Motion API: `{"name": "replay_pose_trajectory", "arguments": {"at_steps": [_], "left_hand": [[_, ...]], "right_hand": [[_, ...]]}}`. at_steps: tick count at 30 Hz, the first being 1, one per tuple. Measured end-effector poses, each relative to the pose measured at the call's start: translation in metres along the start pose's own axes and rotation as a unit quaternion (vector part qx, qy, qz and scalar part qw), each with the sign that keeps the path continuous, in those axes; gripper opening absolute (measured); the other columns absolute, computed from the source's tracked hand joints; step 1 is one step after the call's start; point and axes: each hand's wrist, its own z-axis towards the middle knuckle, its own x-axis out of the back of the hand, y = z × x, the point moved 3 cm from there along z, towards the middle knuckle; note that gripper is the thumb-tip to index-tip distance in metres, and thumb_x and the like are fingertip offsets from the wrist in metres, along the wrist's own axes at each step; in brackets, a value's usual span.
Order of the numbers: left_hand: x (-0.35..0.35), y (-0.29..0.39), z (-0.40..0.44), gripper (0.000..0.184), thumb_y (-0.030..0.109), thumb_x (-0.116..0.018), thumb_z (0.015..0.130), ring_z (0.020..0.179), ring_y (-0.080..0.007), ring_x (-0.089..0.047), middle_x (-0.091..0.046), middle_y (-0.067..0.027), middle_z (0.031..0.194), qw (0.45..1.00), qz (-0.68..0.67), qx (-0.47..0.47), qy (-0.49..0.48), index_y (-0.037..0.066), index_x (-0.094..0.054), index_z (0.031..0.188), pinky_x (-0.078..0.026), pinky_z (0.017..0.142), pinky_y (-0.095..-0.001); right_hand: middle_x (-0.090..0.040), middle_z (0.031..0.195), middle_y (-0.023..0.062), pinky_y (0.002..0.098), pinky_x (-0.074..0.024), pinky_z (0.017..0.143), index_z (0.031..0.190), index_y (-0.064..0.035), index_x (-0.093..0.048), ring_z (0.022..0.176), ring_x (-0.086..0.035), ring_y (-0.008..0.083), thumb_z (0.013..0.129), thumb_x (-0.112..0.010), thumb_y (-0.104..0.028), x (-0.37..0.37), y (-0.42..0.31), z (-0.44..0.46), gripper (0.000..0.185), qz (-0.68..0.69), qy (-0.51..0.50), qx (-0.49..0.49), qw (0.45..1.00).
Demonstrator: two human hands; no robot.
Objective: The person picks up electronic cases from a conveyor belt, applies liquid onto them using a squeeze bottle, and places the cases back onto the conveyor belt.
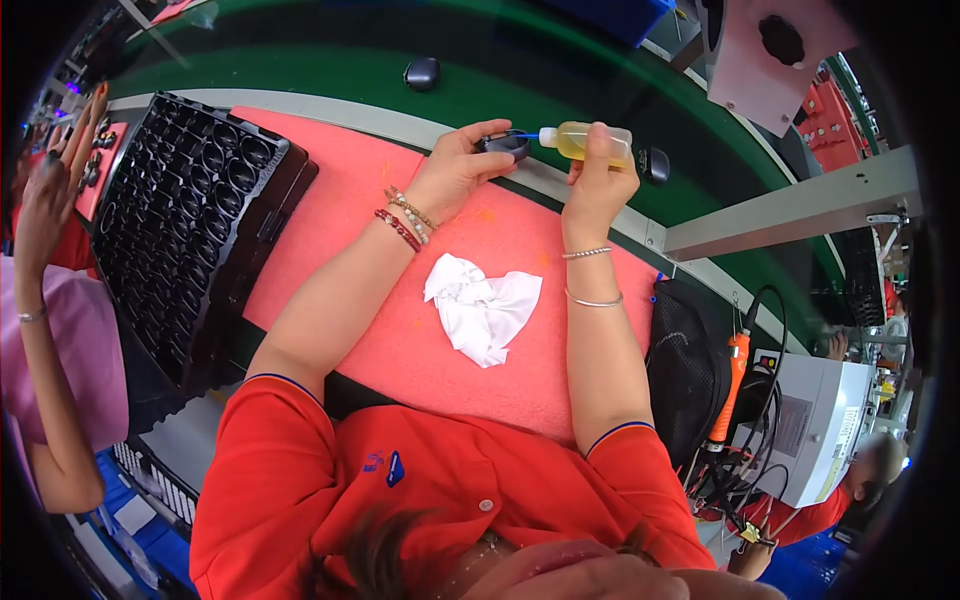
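Between the fingers of my left hand is a small dark rounded case, held over the near rail of the green belt. My right hand grips a clear squeeze bottle of yellowish liquid, tipped on its side. The bottle's thin blue nozzle points left and reaches the top of the case; whether liquid comes out is too small to tell. A crumpled white cloth lies on the pink mat between my forearms.
Two similar dark cases, one at the far left and one right of the bottle, sit on the green conveyor belt. Stacked black trays stand at left, beside another person's arm. An orange electric screwdriver hangs at right by a metal post.
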Motion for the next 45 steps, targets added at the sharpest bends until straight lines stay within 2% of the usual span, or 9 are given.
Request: {"name": "replay_pose_trajectory", "arguments": {"at_steps": [2, 6, 8, 11, 30, 36, 45], "left_hand": [[0.001, -0.002, 0.001, 0.05, -0.002, -0.061, 0.077, 0.092, -0.0164, -0.058, -0.054, -0.0119, 0.109, 1.0, 0.018, -0.004, 0.004, -0.002, -0.043, 0.123, -0.048, 0.084, -0.0263], [-0.001, -0.001, -0.001, 0.05, -0.002, -0.062, 0.076, 0.086, -0.0139, -0.059, -0.057, -0.0103, 0.103, 0.997, 0.076, -0.013, 0.003, -0.002, -0.044, 0.123, -0.049, 0.079, -0.0239], [-0.002, -0.001, -0.002, 0.05, -0.001, -0.062, 0.076, 0.085, -0.0133, -0.059, -0.058, -0.0098, 0.101, 0.997, 0.078, -0.021, 0.004, -0.002, -0.044, 0.123, -0.048, 0.078, -0.0231], [-0.004, -0.001, -0.002, 0.049, -0.001, -0.062, 0.077, 0.083, -0.0124, -0.059, -0.059, -0.0093, 0.098, 0.996, 0.082, -0.029, 0.003, -0.002, -0.045, 0.122, -0.048, 0.076, -0.022], [-0.002, -0.002, -0.001, 0.049, -0.001, -0.062, 0.076, 0.083, -0.0124, -0.059, -0.059, -0.0093, 0.098, 0.995, 0.091, -0.034, 0.005, -0.003, -0.045, 0.122, -0.048, 0.077, -0.0217], [0.0, -0.005, 0.001, 0.049, 0.0, -0.063, 0.076, 0.083, -0.0114, -0.058, -0.058, -0.009, 0.1, 0.992, 0.119, -0.04, 0.013, -0.002, -0.045, 0.122, -0.048, 0.078, -0.0215], [-0.001, -0.004, 0.0, 0.051, 0.0, -0.064, 0.075, 0.083, -0.0113, -0.058, -0.058, -0.0088, 0.1, 0.994, 0.102, -0.036, 0.008, -0.001, -0.045, 0.123, -0.048, 0.077, -0.0208]], "right_hand": [[-0.054, 0.062, 0.0017, 0.0176, -0.0331, 0.039, 0.08, -0.0007, -0.057, 0.046, -0.045, 0.0044, 0.082, -0.063, -0.033, -0.003, 0.002, -0.004, 0.032, -0.042, -0.024, 0.021, 0.999], [-0.053, 0.06, 0.0004, 0.0176, -0.0339, 0.04, 0.08, -0.001, -0.057, 0.045, -0.045, 0.0045, 0.081, -0.064, -0.032, -0.008, 0.007, -0.008, 0.032, -0.073, -0.049, 0.048, 0.995], [-0.053, 0.06, -0.0007, 0.0177, -0.0335, 0.04, 0.081, -0.001, -0.058, 0.045, -0.044, 0.004, 0.081, -0.065, -0.031, -0.008, 0.011, -0.008, 0.031, -0.112, -0.057, 0.095, 0.988], [-0.052, 0.061, -0.0011, 0.0176, -0.0331, 0.04, 0.082, -0.001, -0.058, 0.046, -0.044, 0.0033, 0.081, -0.065, -0.031, -0.009, 0.011, -0.009, 0.031, -0.128, -0.07, 0.111, 0.983], [-0.054, 0.064, -0.0006, 0.0175, -0.0344, 0.04, 0.084, -0.0014, -0.06, 0.047, -0.045, 0.0039, 0.08, -0.066, -0.031, -0.009, 0.012, -0.009, 0.031, -0.137, -0.081, 0.112, 0.981], [-0.053, 0.059, 0.0002, 0.0175, -0.0338, 0.04, 0.079, -0.002, -0.059, 0.046, -0.046, 0.0042, 0.08, -0.065, -0.032, 0.003, 0.006, 0.004, 0.03, -0.121, -0.018, 0.133, 0.984], [-0.055, 0.062, -0.0003, 0.0177, -0.0347, 0.042, 0.08, -0.0016, -0.061, 0.05, -0.047, 0.004, 0.08, -0.066, -0.032, 0.007, 0.007, 0.007, 0.031, -0.144, -0.023, 0.13, 0.981]]}}
